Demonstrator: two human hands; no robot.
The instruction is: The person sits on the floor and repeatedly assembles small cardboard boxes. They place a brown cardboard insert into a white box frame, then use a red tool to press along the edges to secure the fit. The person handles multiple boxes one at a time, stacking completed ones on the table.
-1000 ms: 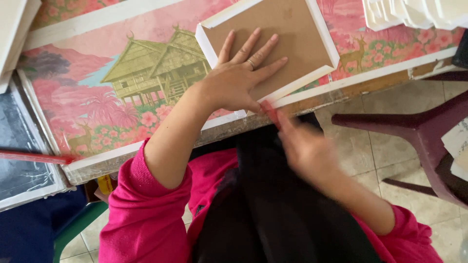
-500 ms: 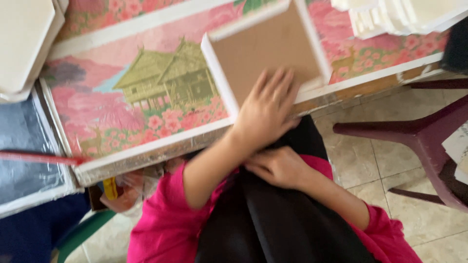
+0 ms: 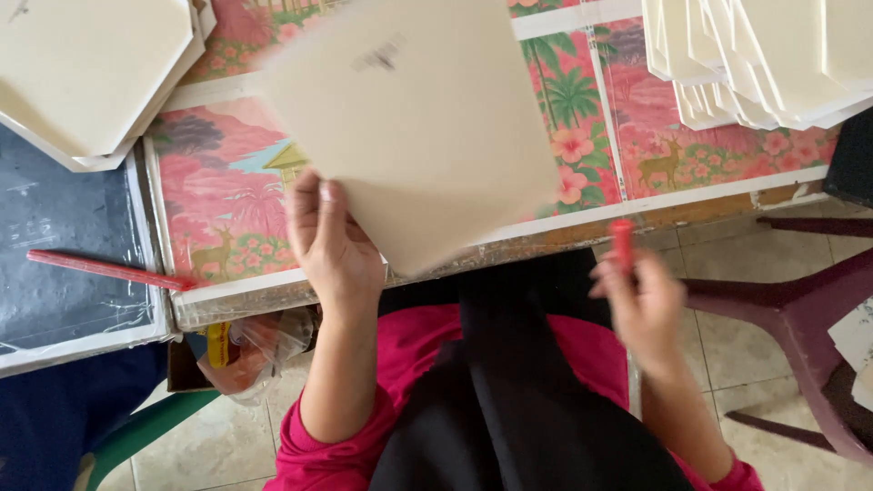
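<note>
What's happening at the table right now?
A seated person's left hand holds a cream square sheet tilted above the pink patterned tablecloth. The right hand, blurred, grips a small red tool by the table edge. Cream octagonal pieces are stacked at the table's left, more cream pieces at its right.

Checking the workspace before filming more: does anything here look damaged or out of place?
The table's front edge looks worn, with its patterned covering peeled to bare brown. A red stick lies loose on the neighbouring dark tray. The cream boards sit in uneven stacks.
</note>
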